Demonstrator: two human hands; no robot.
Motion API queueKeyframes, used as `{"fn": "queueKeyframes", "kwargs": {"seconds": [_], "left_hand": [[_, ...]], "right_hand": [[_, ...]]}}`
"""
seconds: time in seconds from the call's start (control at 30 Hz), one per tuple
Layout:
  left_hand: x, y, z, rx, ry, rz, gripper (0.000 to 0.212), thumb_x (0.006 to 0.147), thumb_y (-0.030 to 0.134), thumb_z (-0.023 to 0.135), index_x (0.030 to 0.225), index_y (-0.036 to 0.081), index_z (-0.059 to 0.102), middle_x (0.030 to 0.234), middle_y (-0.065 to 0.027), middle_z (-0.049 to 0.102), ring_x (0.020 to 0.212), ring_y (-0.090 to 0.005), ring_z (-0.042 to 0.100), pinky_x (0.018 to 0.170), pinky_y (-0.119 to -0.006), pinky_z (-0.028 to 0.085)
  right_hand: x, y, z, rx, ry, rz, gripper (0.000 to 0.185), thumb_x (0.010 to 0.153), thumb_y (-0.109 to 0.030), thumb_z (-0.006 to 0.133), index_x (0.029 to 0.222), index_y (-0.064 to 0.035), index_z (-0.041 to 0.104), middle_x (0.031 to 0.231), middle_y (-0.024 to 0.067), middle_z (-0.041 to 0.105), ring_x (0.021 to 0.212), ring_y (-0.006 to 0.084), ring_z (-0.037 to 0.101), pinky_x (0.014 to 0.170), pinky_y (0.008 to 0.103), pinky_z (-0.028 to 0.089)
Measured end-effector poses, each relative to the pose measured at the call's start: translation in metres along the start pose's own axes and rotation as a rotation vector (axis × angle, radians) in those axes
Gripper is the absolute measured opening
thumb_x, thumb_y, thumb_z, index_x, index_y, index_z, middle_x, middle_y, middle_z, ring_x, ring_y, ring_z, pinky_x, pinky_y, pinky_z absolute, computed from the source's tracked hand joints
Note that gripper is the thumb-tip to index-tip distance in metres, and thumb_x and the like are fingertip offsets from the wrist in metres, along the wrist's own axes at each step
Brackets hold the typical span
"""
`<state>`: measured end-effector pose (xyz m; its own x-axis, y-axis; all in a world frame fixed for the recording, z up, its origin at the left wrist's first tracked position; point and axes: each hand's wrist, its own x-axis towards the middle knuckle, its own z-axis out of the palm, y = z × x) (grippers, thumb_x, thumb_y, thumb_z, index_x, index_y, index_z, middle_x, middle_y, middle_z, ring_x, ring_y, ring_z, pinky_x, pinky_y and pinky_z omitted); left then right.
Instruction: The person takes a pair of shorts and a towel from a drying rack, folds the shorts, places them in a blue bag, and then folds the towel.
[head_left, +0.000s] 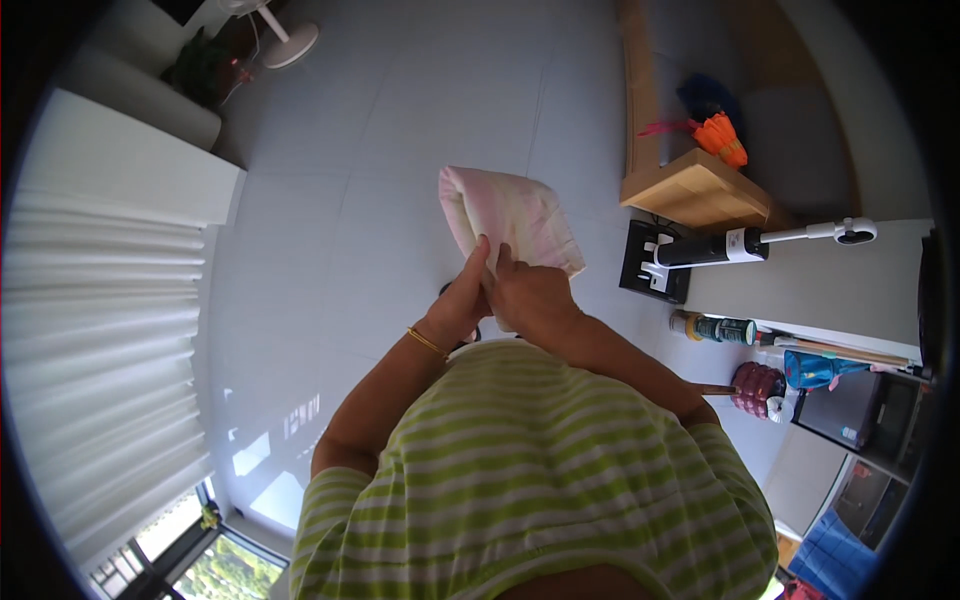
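A folded pink and cream cloth (517, 214), thick like bedding, is held out in front of my body above the floor. My left hand (459, 300), with a gold bangle at the wrist, grips its near left edge, thumb lying along the top. On the near right side my right hand (534, 300) has its fingers curled over the fabric. Both hands meet close together at the near end of the fold. The fingers underneath are hidden.
Grey tiles (300, 285) cover the floor. White curtains (105, 345) hang at left. On the right are a wooden sofa (697, 187) with an orange umbrella (721, 140), a stick vacuum cleaner (705, 250) on its dock, and a large water bottle (757, 390). A white fan (292, 45) stands far left.
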<state>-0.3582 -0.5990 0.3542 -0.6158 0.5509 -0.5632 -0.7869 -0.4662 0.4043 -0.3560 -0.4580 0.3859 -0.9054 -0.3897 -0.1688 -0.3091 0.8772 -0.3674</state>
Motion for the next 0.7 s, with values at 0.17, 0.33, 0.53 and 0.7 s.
{"fn": "queueKeyframes", "kwargs": {"seconds": [0.17, 0.33, 0.53, 0.7], "left_hand": [[0.048, 0.062, -0.022, -0.167, 0.050, 0.115, 0.028, 0.090, 0.028, 0.059, 0.107, 0.006, 0.056, 0.095, -0.0078, 0.060, 0.090, -0.0180, 0.058, 0.078, -0.032, 0.047], [0.079, 0.130, -0.009, -0.099, 0.038, 0.419, 0.040, 0.088, 0.012, 0.058, 0.125, 0.002, 0.047, 0.114, -0.0094, 0.056, 0.106, -0.0222, 0.056, 0.091, -0.036, 0.047], [0.117, 0.200, 0.017, -0.008, 0.035, 0.489, 0.052, 0.087, 0.010, 0.059, 0.134, 0.001, 0.039, 0.126, -0.0086, 0.051, 0.118, -0.0237, 0.049, 0.100, -0.039, 0.042], [0.169, 0.230, 0.040, 0.160, 0.072, 0.433, 0.052, 0.087, 0.009, 0.061, 0.134, 0.001, 0.039, 0.128, -0.0083, 0.050, 0.121, -0.0217, 0.048, 0.102, -0.036, 0.040]], "right_hand": [[0.044, -0.016, -0.013, -0.015, 0.162, -0.175, 0.038, 0.086, -0.022, 0.060, 0.117, -0.0019, 0.054, 0.110, 0.0206, 0.057, 0.100, 0.0285, 0.057, 0.074, 0.0425, 0.050], [0.089, 0.036, -0.019, 0.880, 0.321, 0.316, 0.052, 0.086, -0.037, 0.062, 0.124, -0.0035, 0.049, 0.124, 0.0174, 0.050, 0.119, 0.0293, 0.046, 0.095, 0.0399, 0.041], [0.178, 0.117, -0.026, 2.391, -0.303, 0.360, 0.094, 0.080, -0.074, 0.049, 0.145, -0.0091, 0.026, 0.140, 0.0154, 0.040, 0.125, 0.0290, 0.042, 0.104, 0.0473, 0.033], [0.273, 0.149, -0.095, 2.417, 0.214, 0.029, 0.088, 0.081, -0.066, 0.056, 0.144, -0.0118, 0.028, 0.143, 0.0131, 0.038, 0.129, 0.0291, 0.039, 0.108, 0.0490, 0.031]]}}
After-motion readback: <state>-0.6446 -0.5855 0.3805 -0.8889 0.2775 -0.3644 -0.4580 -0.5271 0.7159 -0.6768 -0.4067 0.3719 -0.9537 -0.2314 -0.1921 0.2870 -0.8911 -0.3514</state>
